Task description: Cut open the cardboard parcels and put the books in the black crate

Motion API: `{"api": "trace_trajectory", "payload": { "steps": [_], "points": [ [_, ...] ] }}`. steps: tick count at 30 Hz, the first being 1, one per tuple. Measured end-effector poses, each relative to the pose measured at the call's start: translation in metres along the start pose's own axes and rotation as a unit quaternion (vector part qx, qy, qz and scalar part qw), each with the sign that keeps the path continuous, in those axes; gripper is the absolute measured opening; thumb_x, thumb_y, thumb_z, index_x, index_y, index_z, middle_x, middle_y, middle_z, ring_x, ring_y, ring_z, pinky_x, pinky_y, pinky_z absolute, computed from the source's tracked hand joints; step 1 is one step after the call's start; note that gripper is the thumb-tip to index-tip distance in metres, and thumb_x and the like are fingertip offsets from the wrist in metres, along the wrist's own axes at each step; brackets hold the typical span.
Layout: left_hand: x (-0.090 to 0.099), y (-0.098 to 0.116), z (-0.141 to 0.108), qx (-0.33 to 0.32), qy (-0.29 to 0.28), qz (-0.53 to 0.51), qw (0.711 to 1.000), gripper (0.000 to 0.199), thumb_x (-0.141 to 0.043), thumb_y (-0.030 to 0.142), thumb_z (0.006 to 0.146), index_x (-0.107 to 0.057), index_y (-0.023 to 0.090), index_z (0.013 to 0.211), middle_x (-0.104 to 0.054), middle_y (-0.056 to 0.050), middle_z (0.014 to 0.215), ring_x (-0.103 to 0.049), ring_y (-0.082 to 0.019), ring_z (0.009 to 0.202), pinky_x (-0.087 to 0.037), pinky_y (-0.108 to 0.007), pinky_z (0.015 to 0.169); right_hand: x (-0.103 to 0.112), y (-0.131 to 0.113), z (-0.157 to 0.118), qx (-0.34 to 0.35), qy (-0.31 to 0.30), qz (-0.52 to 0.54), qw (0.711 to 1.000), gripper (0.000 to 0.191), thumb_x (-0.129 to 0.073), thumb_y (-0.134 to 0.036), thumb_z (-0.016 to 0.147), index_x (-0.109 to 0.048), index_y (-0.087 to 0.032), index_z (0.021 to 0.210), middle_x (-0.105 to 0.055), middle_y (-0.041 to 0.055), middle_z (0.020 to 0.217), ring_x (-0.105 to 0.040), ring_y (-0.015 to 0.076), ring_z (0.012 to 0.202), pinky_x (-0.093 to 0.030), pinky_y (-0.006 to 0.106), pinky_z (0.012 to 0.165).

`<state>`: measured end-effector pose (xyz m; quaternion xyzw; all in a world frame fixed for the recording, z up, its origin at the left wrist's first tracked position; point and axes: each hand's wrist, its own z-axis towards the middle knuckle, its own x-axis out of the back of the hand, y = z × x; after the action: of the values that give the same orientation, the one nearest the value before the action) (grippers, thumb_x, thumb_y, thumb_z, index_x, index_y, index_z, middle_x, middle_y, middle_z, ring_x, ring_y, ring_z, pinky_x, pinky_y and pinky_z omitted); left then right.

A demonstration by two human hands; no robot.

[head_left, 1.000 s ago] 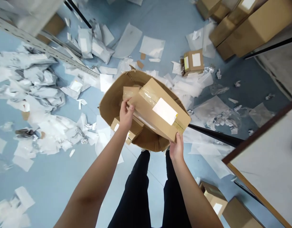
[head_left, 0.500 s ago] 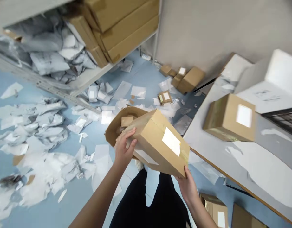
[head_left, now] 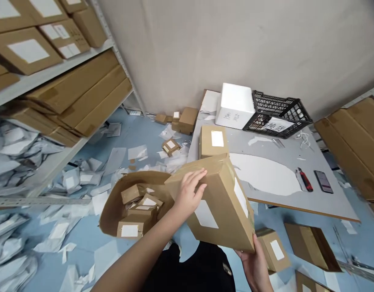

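Between my hands is a large cardboard box, tilted, with white labels on two of its faces. My left hand lies over its upper left side, fingers pressed on the cardboard. At the lower right corner, my right hand grips the box from beneath. Beside it on the left stands a big open carton with several small labelled boxes inside. Just behind the held box, a smaller labelled box sits on the grey table.
The table carries a white foam box, a black crate, a red utility knife and a phone. Shelves with cartons stand left. Grey plastic mailers and paper scraps litter the floor; more boxes lie at right.
My view has swung right, showing the whole table, crate, knife and phone. The held box has turned more upright and moved away from over the open carton, whose contents now show.
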<state>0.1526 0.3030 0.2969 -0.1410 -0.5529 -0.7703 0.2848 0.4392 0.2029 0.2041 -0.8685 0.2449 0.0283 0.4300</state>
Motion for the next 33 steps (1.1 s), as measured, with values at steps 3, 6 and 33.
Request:
{"api": "trace_trajectory", "payload": {
  "steps": [3,6,33],
  "points": [
    [-0.063,0.043,0.058,-0.041,-0.038,-0.009,0.998,0.045,-0.050,0.026,0.094,-0.048,0.037,0.138,-0.058,-0.001,0.137,-0.050,-0.023,0.126,-0.042,-0.048,0.107,0.036,-0.047,0.027,0.034,0.037,0.035,0.998,0.040,-0.062,-0.052,0.079,-0.066,-0.042,0.118,-0.067,-0.0009,0.125,-0.063,0.0301,0.116,-0.061,0.053,0.082],
    [-0.129,0.078,0.121,-0.073,-0.082,-0.016,0.994,0.044,-0.051,0.026,0.094,-0.049,0.036,0.137,-0.058,-0.001,0.136,-0.051,-0.023,0.125,-0.042,-0.047,0.108,0.066,-0.098,0.064,0.044,0.067,0.071,0.994,0.043,-0.064,-0.050,0.078,-0.064,-0.041,0.120,-0.068,-0.0002,0.125,-0.062,0.0287,0.117,-0.062,0.049,0.078],
    [-0.363,-0.025,0.382,0.033,-0.198,-0.004,0.980,0.047,-0.059,0.015,0.085,-0.055,0.011,0.131,-0.056,-0.015,0.138,-0.049,-0.027,0.129,-0.036,-0.045,0.112,-0.004,-0.218,0.347,-0.159,-0.040,0.187,0.969,0.040,-0.042,-0.061,0.092,-0.054,-0.024,0.103,-0.058,0.0112,0.110,-0.064,0.0266,0.107,-0.055,0.056,0.089]
  ]
}}
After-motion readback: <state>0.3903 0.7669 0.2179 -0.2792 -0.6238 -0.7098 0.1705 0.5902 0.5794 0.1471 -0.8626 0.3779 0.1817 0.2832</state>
